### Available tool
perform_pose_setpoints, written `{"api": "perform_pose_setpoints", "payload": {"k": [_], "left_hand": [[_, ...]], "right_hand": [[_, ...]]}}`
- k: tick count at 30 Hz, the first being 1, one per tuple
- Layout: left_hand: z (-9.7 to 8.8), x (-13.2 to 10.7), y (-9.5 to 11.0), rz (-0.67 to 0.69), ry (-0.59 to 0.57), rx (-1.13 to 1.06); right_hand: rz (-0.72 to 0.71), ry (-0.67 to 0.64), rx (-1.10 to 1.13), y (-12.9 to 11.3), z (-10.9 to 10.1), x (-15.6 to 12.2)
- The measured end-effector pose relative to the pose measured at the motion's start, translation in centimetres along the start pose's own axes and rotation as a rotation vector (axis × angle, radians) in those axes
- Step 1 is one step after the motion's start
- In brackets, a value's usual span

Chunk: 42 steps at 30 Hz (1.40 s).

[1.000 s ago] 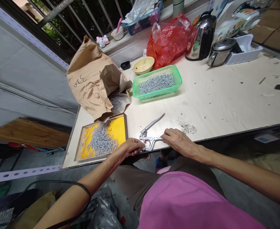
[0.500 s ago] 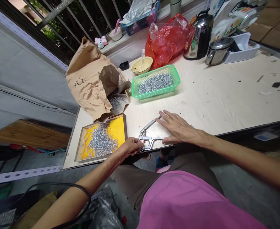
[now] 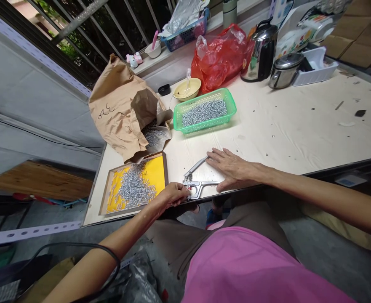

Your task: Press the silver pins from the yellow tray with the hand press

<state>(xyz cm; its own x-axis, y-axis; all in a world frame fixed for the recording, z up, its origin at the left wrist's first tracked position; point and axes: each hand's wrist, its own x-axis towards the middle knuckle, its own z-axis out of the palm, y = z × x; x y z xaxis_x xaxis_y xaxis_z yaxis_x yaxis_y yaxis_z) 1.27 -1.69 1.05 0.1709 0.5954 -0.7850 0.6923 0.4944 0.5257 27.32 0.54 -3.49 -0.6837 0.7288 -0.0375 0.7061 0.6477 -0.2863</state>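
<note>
Silver metal spring-handled tool (image 3: 197, 184) at tabletop's (image 3: 267, 134) near edge. L hand (image 3: 175, 193): fingers together at tool's head, can't tell what's pinched; R hand (image 3: 231, 166): fingers apart by handle ends. Prob. pre-squeeze; squeezing needs both handles gripped.

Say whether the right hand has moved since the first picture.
Yes: the right hand has moved forward, closer to the green basket.

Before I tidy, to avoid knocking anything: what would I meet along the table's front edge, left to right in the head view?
Yellow-bottomed tray, left hand, silver lever-handled pliers, right hand.
</note>
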Motion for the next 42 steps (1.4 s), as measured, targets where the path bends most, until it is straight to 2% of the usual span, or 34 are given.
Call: {"api": "perform_pose_setpoints", "payload": {"k": [3,9,12,13,15,17,19,21,23,27,30,36,42], "left_hand": [[0.1,-0.2,0.0,0.009,0.003,-0.005],[0.2,-0.2,-0.2,-0.013,0.024,-0.004],[0.5,-0.7,-0.1,-0.022,0.064,0.074],[0.6,-1.1,-0.1,-0.009,0.124,0.142],[1.1,-1.7,0.0,0.094,0.331,0.334],[1.9,-2.0,0.3,0.298,0.548,0.538],[2.9,-1.8,0.9,0.529,0.631,0.699],[3.8,-0.8,1.9,0.71,0.596,0.827],[4.4,0.4,3.0,0.826,0.527,0.922],[4.1,2.2,4.4,0.903,0.378,0.998],[3.7,2.5,4.6,0.928,0.327,1.042],[3.5,3.5,4.8,0.889,0.38,1.033],[3.7,5.4,5.1,0.815,0.533,0.954]], "right_hand": [[-0.022,0.036,0.014,0.2,-0.3,0.2],[0.015,0.107,0.069,-1.1,-1.3,-0.2],[0.034,0.109,0.083,-1.6,-1.3,-0.6],[0.044,0.112,0.085,-1.8,-1.2,-0.7],[0.06,0.12,0.087,-2.1,-1.1,-0.9],[0.068,0.123,0.089,-2.4,-1.0,-1.0],[0.072,0.129,0.08,-2.7,-0.8,-0.9],[0.076,0.143,0.059,-2.8,-0.5,-0.8],[0.086,0.144,0.045,-2.7,-0.2,-0.7],[0.124,0.096,0.073,-2.4,-0.6,-1.3],[0.184,0.057,0.055,-2.7,-1.5,-1.8],[0.196,-0.034,-0.019,-2.8,-2.8,-0.9],[0.127,-0.052,-0.006,-1.2,-2.9,0.8]]}}
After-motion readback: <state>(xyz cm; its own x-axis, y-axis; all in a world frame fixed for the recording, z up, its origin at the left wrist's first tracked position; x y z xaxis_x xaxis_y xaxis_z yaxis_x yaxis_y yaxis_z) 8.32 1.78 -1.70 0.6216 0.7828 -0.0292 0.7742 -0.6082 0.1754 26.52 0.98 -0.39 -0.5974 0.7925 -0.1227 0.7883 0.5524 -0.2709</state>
